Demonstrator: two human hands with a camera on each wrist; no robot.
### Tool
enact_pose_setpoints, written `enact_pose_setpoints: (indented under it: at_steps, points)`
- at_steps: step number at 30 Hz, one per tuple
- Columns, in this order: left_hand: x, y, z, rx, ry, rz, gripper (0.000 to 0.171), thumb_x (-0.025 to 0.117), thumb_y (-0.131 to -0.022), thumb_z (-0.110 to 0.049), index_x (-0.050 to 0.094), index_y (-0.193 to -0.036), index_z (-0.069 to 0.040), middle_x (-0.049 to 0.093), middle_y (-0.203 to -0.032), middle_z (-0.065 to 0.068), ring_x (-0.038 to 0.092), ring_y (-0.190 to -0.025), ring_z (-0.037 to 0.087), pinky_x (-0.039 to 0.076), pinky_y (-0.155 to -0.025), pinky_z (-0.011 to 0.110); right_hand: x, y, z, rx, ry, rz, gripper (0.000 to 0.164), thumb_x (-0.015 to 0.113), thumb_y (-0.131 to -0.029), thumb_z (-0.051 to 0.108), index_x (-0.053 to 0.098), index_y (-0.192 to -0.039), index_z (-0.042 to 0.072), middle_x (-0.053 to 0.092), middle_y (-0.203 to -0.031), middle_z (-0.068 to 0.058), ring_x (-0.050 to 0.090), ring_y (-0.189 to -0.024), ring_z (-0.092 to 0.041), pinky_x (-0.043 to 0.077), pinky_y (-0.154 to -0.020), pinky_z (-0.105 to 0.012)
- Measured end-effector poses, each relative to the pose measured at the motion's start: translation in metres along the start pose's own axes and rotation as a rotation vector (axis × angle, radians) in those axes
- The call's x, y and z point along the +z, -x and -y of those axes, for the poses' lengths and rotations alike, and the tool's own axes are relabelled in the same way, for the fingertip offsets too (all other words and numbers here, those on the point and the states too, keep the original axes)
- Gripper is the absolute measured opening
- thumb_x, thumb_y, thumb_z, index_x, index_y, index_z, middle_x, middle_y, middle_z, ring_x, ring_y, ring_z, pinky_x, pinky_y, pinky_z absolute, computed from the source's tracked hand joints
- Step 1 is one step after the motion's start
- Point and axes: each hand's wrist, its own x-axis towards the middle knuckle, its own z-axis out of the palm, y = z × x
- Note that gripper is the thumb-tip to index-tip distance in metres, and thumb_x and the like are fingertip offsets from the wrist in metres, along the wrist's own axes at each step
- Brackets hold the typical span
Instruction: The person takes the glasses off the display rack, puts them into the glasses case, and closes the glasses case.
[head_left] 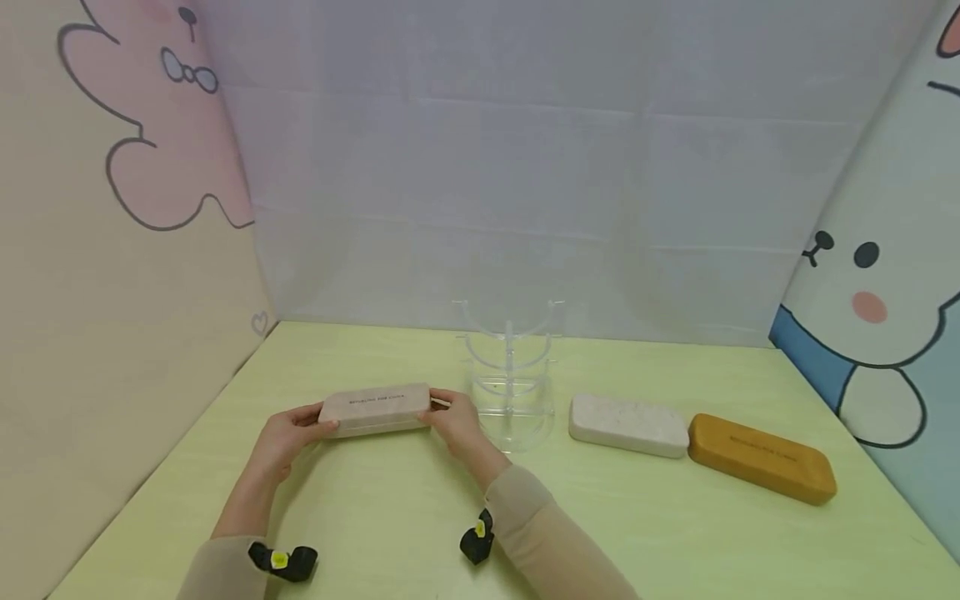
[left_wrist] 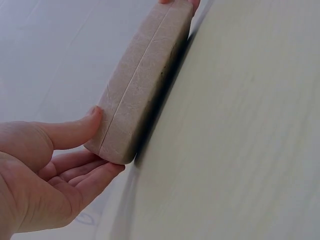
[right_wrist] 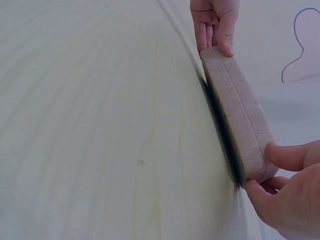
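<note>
A pale pinkish-beige glasses case (head_left: pixel 375 410) with small dark lettering on its lid is held level between both hands at the left of the table. My left hand (head_left: pixel 281 442) pinches its left end, with the thumb on the near side and the fingers round the end and underneath. At the opposite end, my right hand (head_left: pixel 457 423) grips in the same way. In the left wrist view the closed seam runs along the case (left_wrist: pixel 132 95). A dark shadow lies under the case (right_wrist: pixel 237 107) in the right wrist view, where it sits close over the table.
A clear plastic tiered display rack (head_left: pixel 509 358) stands just beyond my right hand. To its right lie a whitish glasses case (head_left: pixel 628 425) and a mustard-yellow one (head_left: pixel 761 458), end to end. Cartoon-printed cloth walls surround the yellow-green table (head_left: pixel 390 533).
</note>
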Motion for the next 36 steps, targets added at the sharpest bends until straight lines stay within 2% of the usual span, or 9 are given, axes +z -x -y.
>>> enact_pose_setpoints:
  at_steps: [8, 14, 16, 22, 27, 31, 36]
  points:
    - [0.000, -0.003, 0.002, -0.007, 0.020, 0.010, 0.069, 0.064, -0.085, -0.022, 0.030, -0.137, 0.008, 0.037, -0.137, 0.027, 0.038, -0.125, 0.038, 0.032, -0.102, 0.048, -0.002, -0.001, -0.003, -0.011, 0.003, 0.029, 0.048, 0.065, -0.071, -0.015, 0.055, -0.118, -0.008, 0.058, -0.115, -0.022, 0.057, -0.106, -0.029, 0.050, -0.082, -0.031]
    - [0.004, -0.003, -0.002, -0.003, -0.022, 0.024, 0.070, 0.066, -0.083, -0.017, 0.029, -0.136, 0.010, 0.035, -0.136, 0.030, 0.036, -0.125, 0.042, 0.029, -0.102, 0.052, -0.007, 0.001, -0.009, -0.015, 0.035, 0.049, 0.048, 0.064, -0.074, -0.013, 0.054, -0.120, -0.004, 0.057, -0.117, -0.019, 0.056, -0.109, -0.030, 0.050, -0.084, -0.032]
    - [0.005, -0.002, -0.005, -0.001, -0.058, 0.006, 0.068, 0.066, -0.083, -0.018, 0.032, -0.135, 0.010, 0.039, -0.134, 0.030, 0.039, -0.122, 0.042, 0.031, -0.099, 0.054, -0.010, 0.002, -0.010, -0.024, 0.053, 0.067, 0.046, 0.064, -0.075, -0.011, 0.054, -0.120, -0.005, 0.057, -0.117, -0.020, 0.056, -0.108, -0.031, 0.050, -0.084, -0.033]
    - [0.001, 0.003, -0.016, 0.048, -0.187, -0.099, 0.051, 0.063, -0.084, -0.022, 0.048, -0.122, 0.008, 0.056, -0.113, 0.025, 0.052, -0.102, 0.035, 0.044, -0.081, 0.042, -0.023, 0.014, -0.010, -0.041, 0.124, 0.147, 0.036, 0.065, -0.079, 0.000, 0.057, -0.113, -0.008, 0.060, -0.110, -0.020, 0.062, -0.095, -0.026, 0.051, -0.078, -0.031]
    - [0.010, 0.004, -0.030, 0.100, -0.196, -0.096, 0.045, 0.061, -0.086, -0.023, 0.052, -0.121, 0.006, 0.059, -0.109, 0.022, 0.053, -0.101, 0.033, 0.044, -0.080, 0.041, -0.045, 0.026, -0.008, -0.078, 0.211, 0.237, 0.032, 0.063, -0.080, 0.004, 0.059, -0.110, -0.007, 0.063, -0.105, -0.019, 0.062, -0.088, -0.019, 0.051, -0.073, -0.027]
    - [0.023, 0.003, -0.037, 0.145, -0.204, -0.083, 0.040, 0.061, -0.086, -0.020, 0.056, -0.118, 0.004, 0.061, -0.106, 0.019, 0.056, -0.101, 0.032, 0.046, -0.081, 0.040, -0.067, 0.036, -0.004, -0.142, 0.262, 0.310, 0.031, 0.062, -0.083, 0.005, 0.059, -0.111, -0.008, 0.063, -0.106, -0.020, 0.061, -0.090, -0.019, 0.051, -0.075, -0.027]
    - [0.037, -0.001, -0.045, 0.244, -0.279, -0.060, 0.034, 0.062, -0.085, -0.019, 0.060, -0.112, 0.000, 0.064, -0.101, 0.014, 0.059, -0.096, 0.029, 0.047, -0.080, 0.040, -0.097, 0.048, -0.001, -0.181, 0.353, 0.327, 0.028, 0.062, -0.084, 0.009, 0.062, -0.108, -0.005, 0.064, -0.103, -0.016, 0.061, -0.089, -0.018, 0.050, -0.076, -0.027]
